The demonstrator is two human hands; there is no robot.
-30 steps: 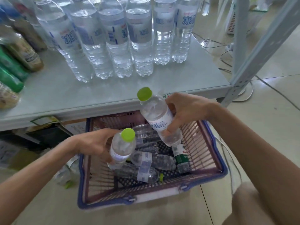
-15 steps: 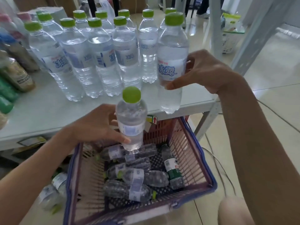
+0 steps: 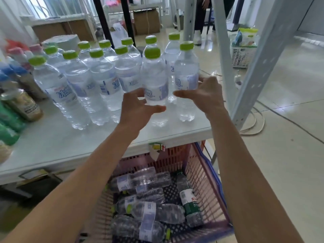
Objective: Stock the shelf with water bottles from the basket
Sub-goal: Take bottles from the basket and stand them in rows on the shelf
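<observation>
Head view: fingers of my left hand (image 3: pixel 138 111) curl round one clear green-capped water bottle (image 3: pixel 154 76), and my right hand (image 3: pixel 208 95) holds the neighbouring bottle (image 3: pixel 186 71). Both are near the front edge of the white shelf (image 3: pixel 61 146), above the pink plastic basket (image 3: pixel 175 155). I reckon a crooked release could topple them into the row (image 3: pixel 98 81). My left hand partly hides its bottle's base.

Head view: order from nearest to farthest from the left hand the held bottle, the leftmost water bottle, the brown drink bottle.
1. Held bottle, in the left hand.
2. Leftmost water bottle, further left.
3. Brown drink bottle, far left.
</observation>
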